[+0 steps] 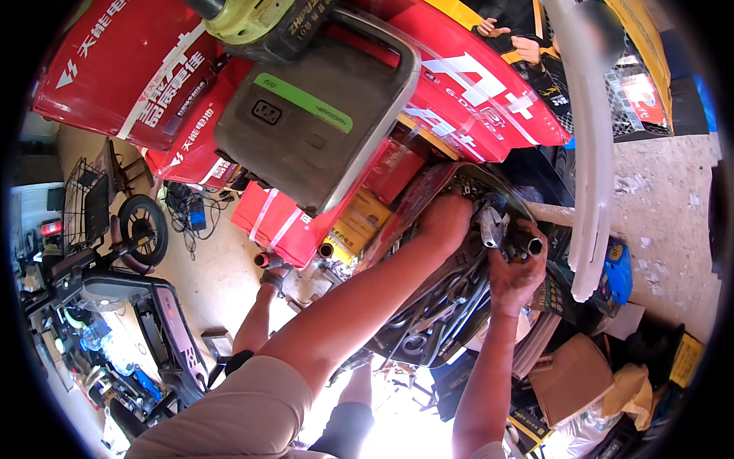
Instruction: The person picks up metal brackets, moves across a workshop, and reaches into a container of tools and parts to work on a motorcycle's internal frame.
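My left hand reaches into a dark, rounded bin crammed with tools, cables and metal parts. Its fingers are lost from sight among the metal pieces near the far rim. On the bin's right side, my right hand has thumb and fingers curled around a short, dark metal tube whose open end points up. Between the two hands a silvery metal piece sticks up; whether either hand touches it, I cannot tell. Several grey cables lie tangled in the bin's near part.
A grey battery case with a green stripe rests on red cartons ahead. Pale plastic tubing hangs at the right. An electric scooter stands left; cardboard lies near right. Another person's hands show at the far right.
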Tool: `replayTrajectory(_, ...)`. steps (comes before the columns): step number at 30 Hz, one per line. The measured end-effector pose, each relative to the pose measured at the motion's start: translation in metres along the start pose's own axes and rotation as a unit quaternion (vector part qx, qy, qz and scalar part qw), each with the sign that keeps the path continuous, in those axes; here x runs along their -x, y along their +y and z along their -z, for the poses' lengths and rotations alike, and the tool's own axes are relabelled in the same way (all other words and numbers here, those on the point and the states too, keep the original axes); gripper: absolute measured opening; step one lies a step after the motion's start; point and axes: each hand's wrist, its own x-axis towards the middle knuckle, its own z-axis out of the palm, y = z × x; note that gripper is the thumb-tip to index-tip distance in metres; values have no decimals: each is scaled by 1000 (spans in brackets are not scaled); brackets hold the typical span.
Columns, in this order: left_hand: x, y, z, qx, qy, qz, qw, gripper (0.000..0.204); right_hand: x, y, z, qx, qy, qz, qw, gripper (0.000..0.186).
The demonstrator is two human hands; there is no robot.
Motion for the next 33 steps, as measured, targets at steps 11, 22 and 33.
replayTrajectory(11,2,8,15,-18,-4,-16,1000,19,-1,6,5,45,2,17,999,51)
replayTrajectory(22,8,-21,-22,310,137,42,940,20,-5,-16,-9,-6,13,-5,1000,44)
replayTrajectory(33,175,3,141,718,-101,287,626,24,4,21,2,-19,-15,-7,1000,54)
